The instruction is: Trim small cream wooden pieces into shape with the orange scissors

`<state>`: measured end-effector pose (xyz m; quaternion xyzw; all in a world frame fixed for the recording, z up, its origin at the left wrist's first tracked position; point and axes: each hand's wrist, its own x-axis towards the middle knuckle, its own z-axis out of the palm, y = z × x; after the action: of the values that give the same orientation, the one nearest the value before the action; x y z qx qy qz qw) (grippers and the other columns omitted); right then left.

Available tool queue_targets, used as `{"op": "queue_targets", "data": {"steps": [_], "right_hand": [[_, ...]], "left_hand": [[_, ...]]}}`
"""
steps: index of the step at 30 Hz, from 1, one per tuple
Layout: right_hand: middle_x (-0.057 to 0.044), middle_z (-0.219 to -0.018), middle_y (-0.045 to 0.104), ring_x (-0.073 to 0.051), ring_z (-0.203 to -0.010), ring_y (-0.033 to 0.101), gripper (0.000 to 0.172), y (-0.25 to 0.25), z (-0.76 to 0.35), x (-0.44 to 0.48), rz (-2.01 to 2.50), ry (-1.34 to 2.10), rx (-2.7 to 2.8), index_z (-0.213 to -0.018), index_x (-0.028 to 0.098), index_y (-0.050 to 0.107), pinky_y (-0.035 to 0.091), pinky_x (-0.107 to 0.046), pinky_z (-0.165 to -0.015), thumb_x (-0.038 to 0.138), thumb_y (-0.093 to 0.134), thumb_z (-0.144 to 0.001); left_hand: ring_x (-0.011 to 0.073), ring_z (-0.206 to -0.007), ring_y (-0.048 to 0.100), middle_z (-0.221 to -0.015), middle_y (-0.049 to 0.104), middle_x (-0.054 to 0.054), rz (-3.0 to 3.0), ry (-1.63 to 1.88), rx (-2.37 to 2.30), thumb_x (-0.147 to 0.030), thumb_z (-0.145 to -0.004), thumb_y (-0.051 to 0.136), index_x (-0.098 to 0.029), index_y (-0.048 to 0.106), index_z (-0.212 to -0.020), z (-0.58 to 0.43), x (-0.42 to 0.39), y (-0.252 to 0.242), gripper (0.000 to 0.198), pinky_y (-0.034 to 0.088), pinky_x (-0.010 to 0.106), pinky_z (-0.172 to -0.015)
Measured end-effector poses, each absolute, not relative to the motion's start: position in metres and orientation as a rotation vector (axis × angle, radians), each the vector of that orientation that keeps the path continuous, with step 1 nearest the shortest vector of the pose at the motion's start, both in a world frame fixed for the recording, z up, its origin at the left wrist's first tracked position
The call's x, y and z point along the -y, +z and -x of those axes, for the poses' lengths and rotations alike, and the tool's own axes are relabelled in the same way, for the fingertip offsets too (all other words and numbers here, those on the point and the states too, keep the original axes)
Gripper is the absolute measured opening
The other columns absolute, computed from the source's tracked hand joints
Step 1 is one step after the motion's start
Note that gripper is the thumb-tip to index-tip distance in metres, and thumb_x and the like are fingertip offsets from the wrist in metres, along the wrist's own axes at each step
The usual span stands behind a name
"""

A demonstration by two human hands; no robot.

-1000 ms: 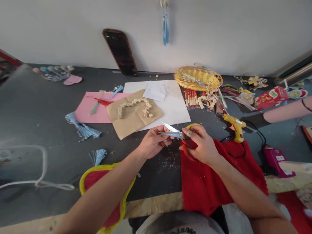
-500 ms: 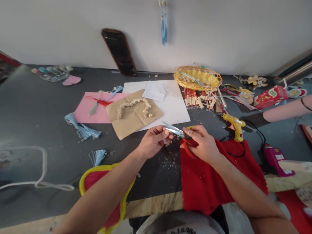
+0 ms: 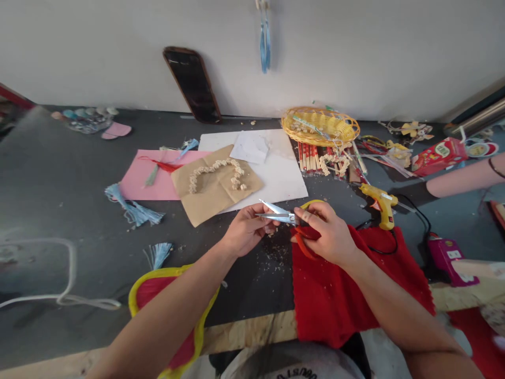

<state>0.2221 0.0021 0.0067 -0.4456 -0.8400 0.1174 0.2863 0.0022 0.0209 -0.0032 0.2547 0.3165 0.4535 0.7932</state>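
Observation:
Red-handled scissors are in my right hand, blades pointing left and slightly apart. The blades reach the fingertips of my left hand, which are pinched together; what they hold is too small and hidden to name. Small pale crumbs are scattered on the dark table below. Just beyond my hands, a chain of small beige pieces lies curved on brown paper. A red cloth spreads under my right hand and forearm.
A yellow glue gun lies at the right, its cable near the cloth. Behind are a wicker basket, wrapped sticks and a leaning phone. Blue tassels and pink paper lie left. Another person's arm reaches in from the right.
The scissor blades have opened wider and swung slightly at my left fingertips. Both hands have stayed in nearly the same place.

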Motion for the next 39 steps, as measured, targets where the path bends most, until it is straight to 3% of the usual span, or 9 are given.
{"op": "queue_targets", "data": {"steps": [8,14,19,23,29,33,39], "right_hand": [[-0.01,-0.111,0.06,-0.022,-0.094,0.064,0.052,0.005,-0.224,-0.002,1.202,0.338,2.28,-0.13,0.025,0.057,0.058,-0.035,-0.078,0.035,0.072,-0.082],[-0.007,-0.104,0.062,-0.018,-0.085,0.067,0.048,0.005,-0.224,-0.001,1.271,0.353,2.282,-0.124,0.023,0.062,0.059,-0.028,-0.071,0.043,0.071,-0.082],[-0.008,-0.109,0.06,-0.021,-0.094,0.066,0.052,0.005,-0.225,-0.004,1.338,0.393,2.111,-0.129,0.025,0.058,0.059,-0.03,-0.078,0.046,0.069,-0.082],[-0.011,-0.115,0.057,-0.026,-0.103,0.063,0.055,0.003,-0.233,-0.012,1.465,0.236,2.095,-0.131,0.025,0.056,0.058,-0.037,-0.083,0.043,0.069,-0.081],[-0.015,-0.116,0.054,-0.033,-0.111,0.057,0.06,-0.006,-0.249,-0.026,1.679,0.132,2.076,-0.136,0.019,0.048,0.053,-0.048,-0.09,0.034,0.066,-0.081],[-0.017,-0.12,0.052,-0.032,-0.117,0.052,0.06,-0.01,-0.252,-0.029,1.684,0.191,2.081,-0.138,0.015,0.045,0.048,-0.049,-0.099,0.025,0.063,-0.081],[-0.015,-0.124,0.049,-0.031,-0.12,0.049,0.055,-0.013,-0.252,-0.028,1.627,0.19,2.123,-0.139,0.02,0.042,0.045,-0.051,-0.101,0.02,0.056,-0.086]], "left_hand": [[0.0104,-0.052,0.055,-0.06,0.068,0.006,-0.545,0.989,-0.735,-0.019,-0.061,0.083,-0.012,0.068,-0.067,-0.003,-0.021,-0.002,0.018,0.04,0.022,-0.052],[0.0071,-0.049,0.05,-0.061,0.067,0.005,-0.535,0.994,-0.736,-0.022,-0.065,0.083,-0.011,0.066,-0.064,-0.005,-0.021,0.001,0.02,0.038,0.02,-0.05],[0.0063,-0.05,0.049,-0.065,0.068,0.005,-0.547,0.978,-0.71,-0.02,-0.065,0.083,-0.011,0.069,-0.072,-0.004,-0.022,0.001,0.018,0.037,0.02,-0.051],[0.0061,-0.051,0.048,-0.069,0.068,0.005,-0.565,0.992,-0.712,-0.019,-0.069,0.08,-0.011,0.07,-0.075,-0.003,-0.023,0.0,0.015,0.036,0.02,-0.051],[0.0055,-0.05,0.045,-0.067,0.066,0.004,-0.564,1.038,-0.71,-0.015,-0.068,0.077,-0.012,0.067,-0.07,-0.003,-0.023,0.005,0.01,0.037,0.021,-0.052],[0.0055,-0.05,0.043,-0.065,0.065,0.003,-0.547,1.062,-0.714,-0.014,-0.068,0.074,-0.014,0.066,-0.068,-0.003,-0.023,0.007,0.009,0.036,0.021,-0.052],[0.0056,-0.05,0.043,-0.065,0.064,0.003,-0.524,1.072,-0.704,-0.011,-0.067,0.075,-0.014,0.068,-0.072,-0.002,-0.025,0.005,0.009,0.035,0.02,-0.051]]}}
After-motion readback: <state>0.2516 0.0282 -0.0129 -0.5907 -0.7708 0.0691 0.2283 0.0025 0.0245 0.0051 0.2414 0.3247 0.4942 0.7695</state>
